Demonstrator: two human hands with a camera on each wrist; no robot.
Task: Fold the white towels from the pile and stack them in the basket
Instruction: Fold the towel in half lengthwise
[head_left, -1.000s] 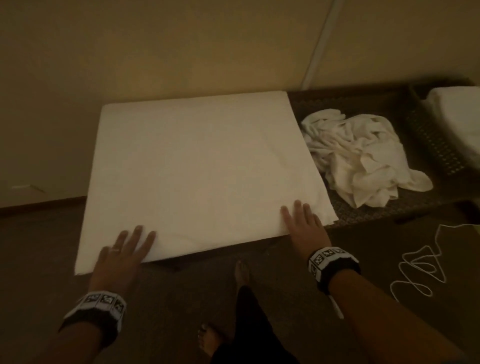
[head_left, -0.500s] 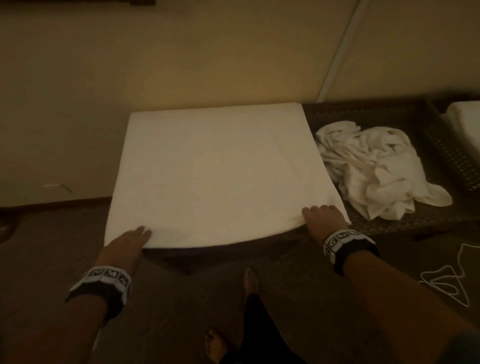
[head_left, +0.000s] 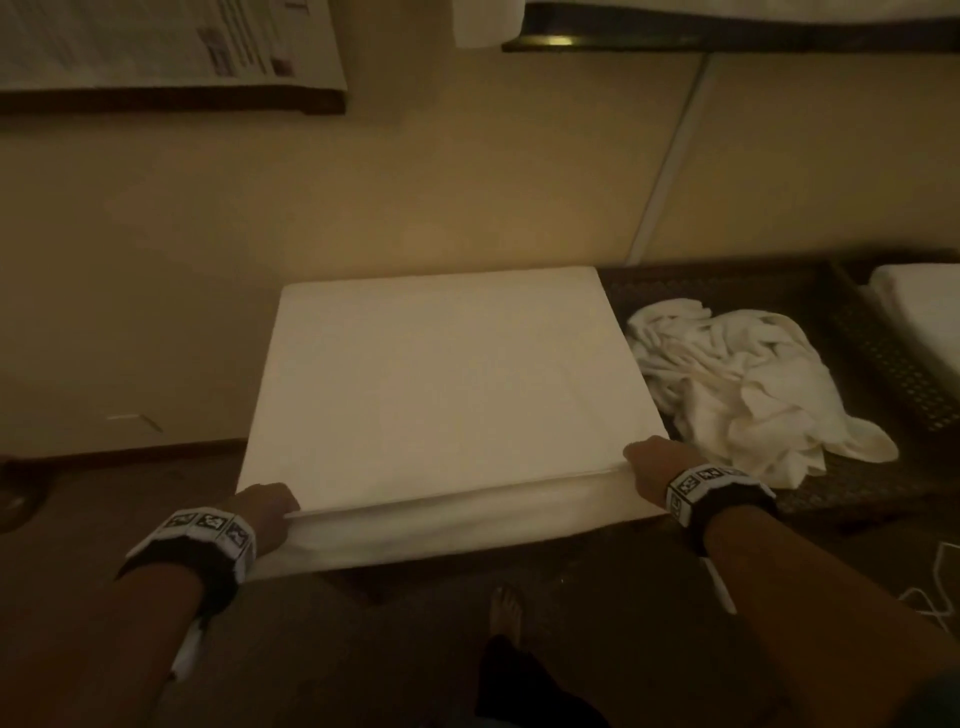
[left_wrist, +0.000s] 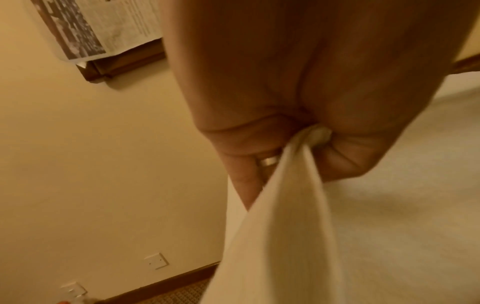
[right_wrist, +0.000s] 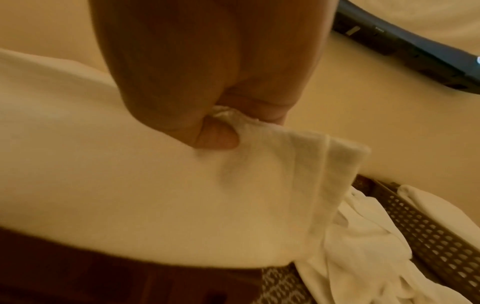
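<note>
We no longer press flat palms on the towel (head_left: 441, 384) spread over the bench's left end: our left hand (head_left: 267, 506) and right hand (head_left: 654, 467) now pinch its near corners, lifted off the front edge. The next fold looks begun; pile (head_left: 737, 395) and basket (head_left: 883, 358) wait rightward.

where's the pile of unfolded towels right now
In the head view the crumpled pile lies right of the spread towel, just beyond the right hand, left of the basket.
</note>
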